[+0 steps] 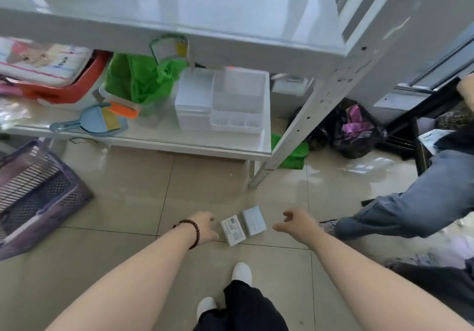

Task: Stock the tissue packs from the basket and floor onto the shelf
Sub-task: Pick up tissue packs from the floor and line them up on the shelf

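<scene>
Two small tissue packs lie side by side on the tiled floor: a white one with a printed label (233, 230) and a pale blue-grey one (254, 220). My left hand (205, 228), with a dark bead bracelet on its wrist, hovers just left of the white pack, fingers apart. To the right of the blue-grey pack is my right hand (295, 221), fingers spread and holding nothing. A purple slatted basket (33, 195) lies tilted on the floor at the left. The white shelf (179, 36) stands ahead, its top board bare.
The lower shelf board (154, 138) holds white plastic organisers (223, 100), a green bag (141, 77), a blue dustpan (95, 123) and a red basket (69, 89). Another person's jeans leg (410, 202) is at the right. A black bag (354, 130) sits behind the shelf post.
</scene>
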